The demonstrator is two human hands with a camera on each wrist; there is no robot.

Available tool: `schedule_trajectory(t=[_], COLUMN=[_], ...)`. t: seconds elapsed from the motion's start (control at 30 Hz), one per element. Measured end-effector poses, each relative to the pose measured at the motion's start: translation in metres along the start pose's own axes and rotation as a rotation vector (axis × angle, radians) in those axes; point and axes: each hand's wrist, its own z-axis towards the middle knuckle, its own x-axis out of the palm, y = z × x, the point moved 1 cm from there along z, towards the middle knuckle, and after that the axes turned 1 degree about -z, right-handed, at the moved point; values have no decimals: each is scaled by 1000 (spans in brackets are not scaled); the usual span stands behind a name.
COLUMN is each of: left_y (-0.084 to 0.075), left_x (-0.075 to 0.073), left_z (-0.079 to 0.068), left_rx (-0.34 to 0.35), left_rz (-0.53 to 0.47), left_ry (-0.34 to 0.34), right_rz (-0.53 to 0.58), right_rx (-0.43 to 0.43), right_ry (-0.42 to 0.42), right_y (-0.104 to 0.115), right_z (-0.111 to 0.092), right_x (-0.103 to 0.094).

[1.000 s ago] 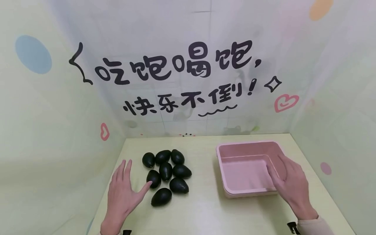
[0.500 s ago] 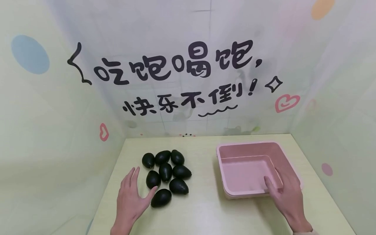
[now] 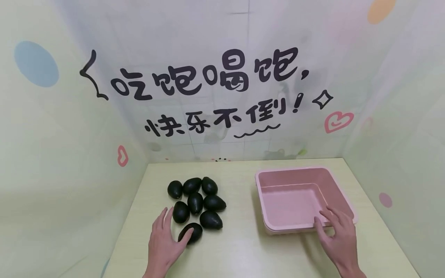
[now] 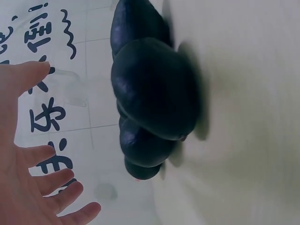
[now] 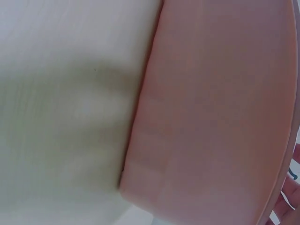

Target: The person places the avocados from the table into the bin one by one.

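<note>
**Left hand point(image 3: 165, 243) over dark, egg-shaped, smooth-skinned avocados point(image 3: 195, 203); right hand point(image 3: 339, 241) by a pink, rectangular plastic tub point(image 3: 292, 204)**

Eight avocados, bunched on the left of a pale wood-grain tabletop point(image 3: 240, 251). Several touch or nearly touch. My reading: the bunching checks rolling, each rounded body propped by its neighbours, and keeps all eight within the left hand's reach.

Tub flat and upright on the right, open side up, a strip of tabletop between it and the fruit. The split probably gives each hand its own side and keeps the arms uncrossed.

Left fingers: wide, thumb well away from the rest, holding nothing. A spread that would suit stout fruit. In the head view the thumb crosses in front of the nearest avocado point(image 3: 197, 231), and the other fingertips sit just left of the next one back. The left wrist view shows a gap, so the hand hangs above the fruit, not touching.

Right fingers: loosely bent, thumb apart, nothing gripped that I can see. They hang over the rim near the tub's close right corner, a place that would suit steadying it. Right wrist view shows only part of the fingers past the rim; contact, cannot tell.
</note>
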Motion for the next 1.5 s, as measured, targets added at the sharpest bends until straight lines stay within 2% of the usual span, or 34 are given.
schedule_trajectory(t=[0.33,0.6,0.8,0.97,1.13,1.37,1.5], left_y=[-2,3,2,0,-2,1,3], left_x=[29,39,47,55,59,62,63], left_z=[-19,-23,-28,-30,-30,-31,-31], left_rx=[-90,-148,-194,-233,-267,-295,-325], left_rz=[-52,-77,-99,-107,-101,-89,-90], left_ry=[14,-4,-21,-31,3,18,53], right_rz=[-28,28,68,76,58,57,56], right_rx=[102,195,192,193,208,195,191], right_ry=[-95,-173,-203,-183,-166,-189,-192], right_y=[0,2,2,0,-1,-3,-3], right_z=[-12,-22,-25,-27,-30,-34,-34], right_x=[4,13,17,18,19,21,23])
